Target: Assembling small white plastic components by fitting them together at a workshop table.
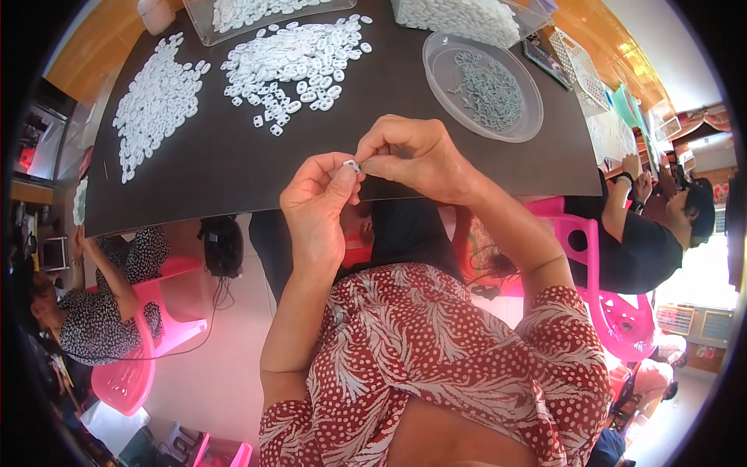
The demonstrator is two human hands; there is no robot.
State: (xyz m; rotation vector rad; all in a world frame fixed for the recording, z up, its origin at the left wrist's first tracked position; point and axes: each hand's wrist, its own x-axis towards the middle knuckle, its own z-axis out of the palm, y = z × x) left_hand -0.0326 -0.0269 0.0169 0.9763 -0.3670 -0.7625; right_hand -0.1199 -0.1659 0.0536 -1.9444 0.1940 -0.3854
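Observation:
Just beyond the table's near edge, my left hand [317, 206] pinches a small white plastic piece [351, 164] between thumb and fingertips. My right hand [420, 156] meets it from the right, thumb and forefinger closed together at the piece. Whatever those right fingertips hold is too small to make out. Ahead lies a heap of white oval pieces with holes [296, 58], a few of them scattered toward me. Another heap of white pieces [159, 101] spreads farther left. On the right, a clear round dish [440, 87] holds many tiny grey-green parts [492, 92].
Clear bins of white pieces stand at the far side, one in the middle [204, 33] and one on the right [523, 17]. A phone-like dark slab [546, 61] and a white basket [580, 66] lie far right. People sit at left [93, 327] and right [638, 241] on pink chairs.

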